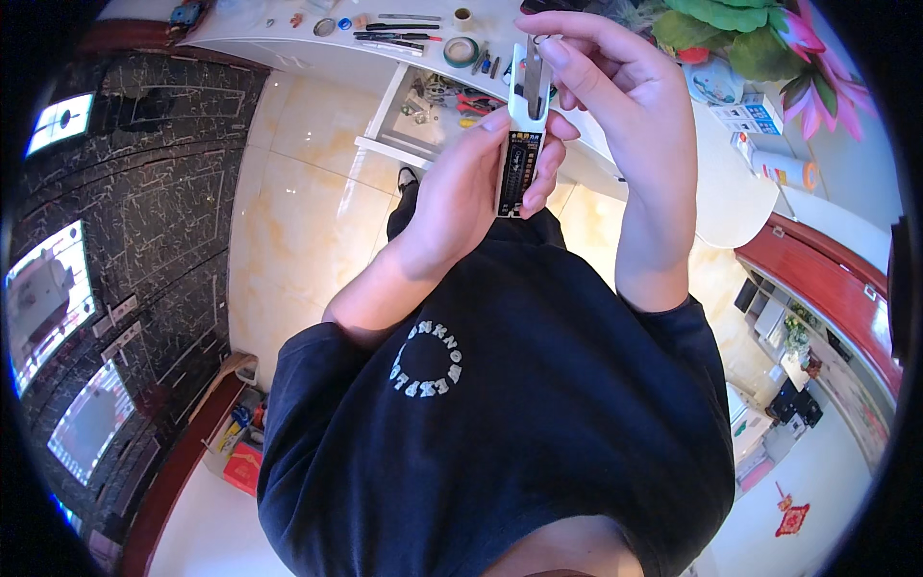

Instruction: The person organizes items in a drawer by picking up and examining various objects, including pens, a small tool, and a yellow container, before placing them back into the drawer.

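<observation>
My left hand (461,191) is wrapped around a slim white plastic blade case (520,119) with a black printed label, held upright in front of my chest. A flat grey metal utility-knife blade (533,79) lies in the slot at its upper end. At that end, the thumb and a fingertip of my right hand (634,94) pinch the top of the blade. The other right fingers curl behind the case. Beyond my left hand, an open drawer (382,148) holds pliers with red handles (476,103) and other small metal pieces.
On the white counter (303,54) lie a roll of green tape (461,51), several pens (400,36) and a small round cup (462,14). Artificial lotus flowers (807,72) and a small blue-and-white box (757,115) stand at the right. A dark patterned panel (159,180) borders the tiled floor at left.
</observation>
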Motion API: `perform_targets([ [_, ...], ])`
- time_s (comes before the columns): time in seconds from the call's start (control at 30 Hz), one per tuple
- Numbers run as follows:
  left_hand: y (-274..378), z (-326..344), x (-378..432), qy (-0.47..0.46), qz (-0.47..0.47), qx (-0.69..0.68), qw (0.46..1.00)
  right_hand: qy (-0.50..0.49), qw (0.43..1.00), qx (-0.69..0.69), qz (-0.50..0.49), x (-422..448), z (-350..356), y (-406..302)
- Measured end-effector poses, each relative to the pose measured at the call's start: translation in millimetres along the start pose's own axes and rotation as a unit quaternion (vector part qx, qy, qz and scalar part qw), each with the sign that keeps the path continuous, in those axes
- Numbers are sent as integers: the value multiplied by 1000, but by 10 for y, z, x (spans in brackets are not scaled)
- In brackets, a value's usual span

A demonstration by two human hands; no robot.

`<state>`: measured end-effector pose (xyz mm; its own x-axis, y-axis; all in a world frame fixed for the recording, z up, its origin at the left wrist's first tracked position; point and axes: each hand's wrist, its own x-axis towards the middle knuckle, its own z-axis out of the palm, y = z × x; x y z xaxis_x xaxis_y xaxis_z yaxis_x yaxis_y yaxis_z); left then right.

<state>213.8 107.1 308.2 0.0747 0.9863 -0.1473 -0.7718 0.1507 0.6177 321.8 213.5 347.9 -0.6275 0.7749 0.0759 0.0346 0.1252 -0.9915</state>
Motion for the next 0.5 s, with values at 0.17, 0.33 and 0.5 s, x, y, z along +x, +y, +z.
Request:
perform_targets([
  [0.17, 68, -18, 82, -1, 16, 10, 1000, 15, 991, 131, 29, 26, 34, 3],
  [0.33, 115, -21, 131, -7, 11, -19, 1000, 57, 997, 35, -35, -68, -47, 169],
  [0.5, 65, -93, 128, -39, -9, -56, 998, 61, 990, 111, -66, -101, -1, 246],
])
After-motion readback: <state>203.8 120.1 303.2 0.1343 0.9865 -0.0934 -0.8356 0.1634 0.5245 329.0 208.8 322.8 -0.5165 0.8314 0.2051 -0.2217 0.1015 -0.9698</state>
